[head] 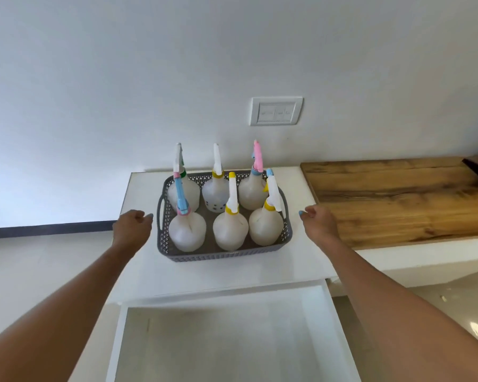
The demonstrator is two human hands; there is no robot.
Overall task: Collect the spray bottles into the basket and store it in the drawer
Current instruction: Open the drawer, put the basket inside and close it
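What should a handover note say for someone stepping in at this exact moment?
Left hand: loosely curled, holding nothing, just off the basket's left handle.
Right hand: the same, off the right side.
Basket: grey, on the white counter, holding six spray bottles upright in two rows of three.
Drawer: pulled open below the counter, directly in front.
Done: no bottles visible outside the basket; drawer open.
Left: grip both sides, lift the basket, lower it into the drawer, close the drawer.
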